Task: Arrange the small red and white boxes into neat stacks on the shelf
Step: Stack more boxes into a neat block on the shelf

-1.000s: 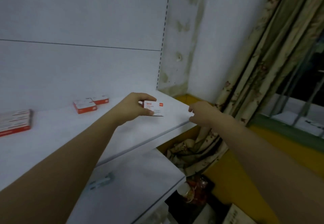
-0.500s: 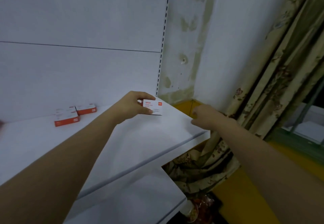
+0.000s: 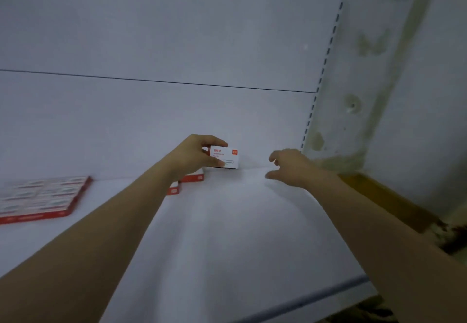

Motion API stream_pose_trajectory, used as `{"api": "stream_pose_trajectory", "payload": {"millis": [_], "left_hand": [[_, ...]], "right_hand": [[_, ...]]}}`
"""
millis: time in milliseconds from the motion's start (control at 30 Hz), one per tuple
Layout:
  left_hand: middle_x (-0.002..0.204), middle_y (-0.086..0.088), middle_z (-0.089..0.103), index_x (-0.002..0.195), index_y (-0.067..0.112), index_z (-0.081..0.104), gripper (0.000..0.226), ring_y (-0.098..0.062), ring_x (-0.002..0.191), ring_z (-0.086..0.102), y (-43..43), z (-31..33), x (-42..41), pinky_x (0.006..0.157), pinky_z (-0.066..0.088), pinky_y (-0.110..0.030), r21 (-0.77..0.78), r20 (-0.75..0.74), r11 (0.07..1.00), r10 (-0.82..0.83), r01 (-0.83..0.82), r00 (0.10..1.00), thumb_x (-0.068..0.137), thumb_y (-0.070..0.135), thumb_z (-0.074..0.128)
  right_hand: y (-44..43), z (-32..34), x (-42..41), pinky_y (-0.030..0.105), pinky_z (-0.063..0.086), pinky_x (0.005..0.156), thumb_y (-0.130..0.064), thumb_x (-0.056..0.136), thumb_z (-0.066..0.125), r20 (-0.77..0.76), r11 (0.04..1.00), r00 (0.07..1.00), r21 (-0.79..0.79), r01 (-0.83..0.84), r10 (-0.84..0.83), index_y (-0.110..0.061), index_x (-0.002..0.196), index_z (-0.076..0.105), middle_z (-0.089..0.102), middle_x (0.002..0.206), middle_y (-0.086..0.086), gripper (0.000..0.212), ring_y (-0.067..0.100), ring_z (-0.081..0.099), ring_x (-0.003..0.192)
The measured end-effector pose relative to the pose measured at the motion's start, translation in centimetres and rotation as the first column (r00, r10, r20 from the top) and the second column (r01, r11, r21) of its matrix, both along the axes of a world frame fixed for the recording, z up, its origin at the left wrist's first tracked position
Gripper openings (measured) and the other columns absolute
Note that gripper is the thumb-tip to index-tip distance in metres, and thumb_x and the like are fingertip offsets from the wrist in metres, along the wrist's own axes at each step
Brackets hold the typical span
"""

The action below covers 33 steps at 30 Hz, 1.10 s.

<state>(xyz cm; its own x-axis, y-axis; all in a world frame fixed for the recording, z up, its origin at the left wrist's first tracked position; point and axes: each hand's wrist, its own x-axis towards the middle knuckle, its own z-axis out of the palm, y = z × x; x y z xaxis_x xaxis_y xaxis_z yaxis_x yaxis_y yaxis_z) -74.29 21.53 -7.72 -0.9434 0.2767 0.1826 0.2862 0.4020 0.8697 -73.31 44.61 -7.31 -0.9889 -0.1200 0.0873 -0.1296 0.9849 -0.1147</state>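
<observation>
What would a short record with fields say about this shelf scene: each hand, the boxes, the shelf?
Left hand: pinches a small white and red cardboard box by the white back panel.
Right hand: open, fingers spread, holding nothing.
Loose boxes: two small red and white boxes, partly hidden behind the left forearm.
Far left: flat red-edged pack of boxes lying on the white metal shelf.

The left hand [image 3: 194, 157] covers the left end of the box [image 3: 226, 158] it grips, and the print on its face is too small to read; a second box [image 3: 194, 178] and a third box [image 3: 174, 190], near the back edge of the shelf [image 3: 240, 234], lie mostly under the left forearm, only their red ends showing; the flat pack [image 3: 43, 197] at the shelf's left end is blurred and cut off by the picture's left edge.
</observation>
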Motion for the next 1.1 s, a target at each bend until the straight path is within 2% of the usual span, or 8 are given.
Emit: {"api": "stream_pose_trajectory", "payload": {"millis": [100, 200, 367, 500, 633, 800, 900, 1100], "left_hand": [[0.110, -0.003, 0.067, 0.113, 0.020, 0.065, 0.044, -0.020, 0.103, 0.063, -2.5, -0.7, -0.4, 0.076, 0.054, -0.026, 0.012, 0.029, 0.995, 0.094, -0.095, 0.995, 0.074, 0.002, 0.075], [0.114, -0.003, 0.066, 0.114, 0.021, 0.065, 0.044, -0.020, 0.106, 0.063, -4.3, -1.6, -0.3, 0.089, 0.053, -0.032, 0.011, 0.052, 0.982, 0.188, -0.189, 0.981, 0.075, 0.003, 0.076], [0.114, -0.004, 0.065, 0.111, 0.019, 0.065, 0.042, -0.021, 0.106, 0.063, -5.7, -2.8, 0.0, 0.095, 0.051, -0.038, 0.049, 0.088, 0.963, 0.261, -0.266, 0.961, 0.075, 0.000, 0.074], [0.112, -0.008, 0.066, 0.114, 0.013, 0.064, 0.044, -0.023, 0.105, 0.064, -6.0, -3.5, 0.5, 0.092, 0.053, -0.036, 0.070, 0.092, 0.951, 0.295, -0.301, 0.951, 0.074, -0.003, 0.074], [0.110, -0.003, 0.065, 0.120, 0.015, 0.059, 0.059, -0.015, 0.096, 0.064, -5.8, -3.9, 0.8, 0.083, 0.057, -0.027, 0.077, 0.086, 0.951, 0.292, -0.298, 0.953, 0.068, -0.005, 0.077], [0.118, -0.002, 0.059, 0.123, 0.020, 0.057, 0.065, -0.015, 0.096, 0.060, -5.6, -5.2, 0.7, 0.077, 0.055, -0.022, -0.079, -0.219, 0.896, 0.412, -0.436, 0.885, 0.068, -0.008, 0.075], [0.119, -0.003, 0.057, 0.126, 0.018, 0.056, 0.060, -0.014, 0.097, 0.058, -5.3, -5.8, 0.7, 0.075, 0.053, -0.011, -0.063, -0.364, 0.879, 0.422, -0.473, 0.831, 0.073, -0.004, 0.073], [0.121, -0.004, 0.057, 0.130, 0.016, 0.054, 0.066, -0.011, 0.098, 0.056, -4.6, -5.7, 0.6, 0.079, 0.051, -0.008, 0.015, -0.437, 0.893, 0.410, -0.450, 0.800, 0.071, -0.007, 0.074]], "right_hand": [[-2.8, -0.5, -2.2, 0.029, 0.040, 0.091, -0.038, 0.082, 0.069, 0.014, 0.991, 0.994, -0.082, -0.103, 0.105, -0.014, 0.136, 0.042, 0.050, 0.131, 0.010, 0.065, 0.023, 0.048, 0.118], [-5.6, -1.2, -3.5, 0.031, 0.042, 0.094, -0.036, 0.078, 0.073, 0.018, 0.958, 0.969, -0.157, -0.239, 0.245, -0.016, 0.139, 0.038, 0.049, 0.133, 0.008, 0.073, 0.022, 0.049, 0.118], [-9.7, -1.9, -4.3, 0.028, 0.043, 0.089, -0.030, 0.075, 0.077, -0.050, 0.839, 0.890, -0.312, -0.445, 0.454, -0.023, 0.140, 0.034, 0.047, 0.131, 0.003, 0.078, 0.015, 0.050, 0.109], [-11.5, -3.0, -4.8, 0.024, 0.045, 0.077, -0.019, 0.077, 0.074, -0.128, 0.768, 0.837, -0.343, -0.541, 0.532, -0.020, 0.129, 0.045, 0.055, 0.122, 0.003, 0.059, 0.012, 0.053, 0.090], [-11.5, -4.2, -5.4, 0.025, 0.050, 0.075, -0.021, 0.080, 0.071, -0.230, 0.726, 0.814, -0.370, -0.580, 0.533, -0.017, 0.118, 0.051, 0.057, 0.113, 0.002, 0.044, 0.013, 0.056, 0.090], [-11.3, -4.9, -5.2, 0.011, 0.046, 0.068, -0.013, 0.080, 0.070, -0.374, 0.656, 0.788, -0.438, -0.615, 0.489, -0.016, 0.117, 0.052, 0.054, 0.111, 0.002, 0.041, 0.006, 0.054, 0.084], [-11.2, -5.2, -5.0, 0.009, 0.045, 0.073, -0.009, 0.079, 0.069, -0.435, 0.634, 0.785, -0.468, -0.616, 0.441, -0.014, 0.120, 0.052, 0.053, 0.115, 0.003, 0.044, 0.007, 0.054, 0.088], [-11.1, -5.3, -4.6, 0.001, 0.046, 0.065, 0.001, 0.078, 0.070, -0.476, 0.543, 0.798, -0.586, -0.601, 0.369, -0.010, 0.120, 0.054, 0.048, 0.124, 0.004, 0.047, 0.010, 0.056, 0.092]]}}
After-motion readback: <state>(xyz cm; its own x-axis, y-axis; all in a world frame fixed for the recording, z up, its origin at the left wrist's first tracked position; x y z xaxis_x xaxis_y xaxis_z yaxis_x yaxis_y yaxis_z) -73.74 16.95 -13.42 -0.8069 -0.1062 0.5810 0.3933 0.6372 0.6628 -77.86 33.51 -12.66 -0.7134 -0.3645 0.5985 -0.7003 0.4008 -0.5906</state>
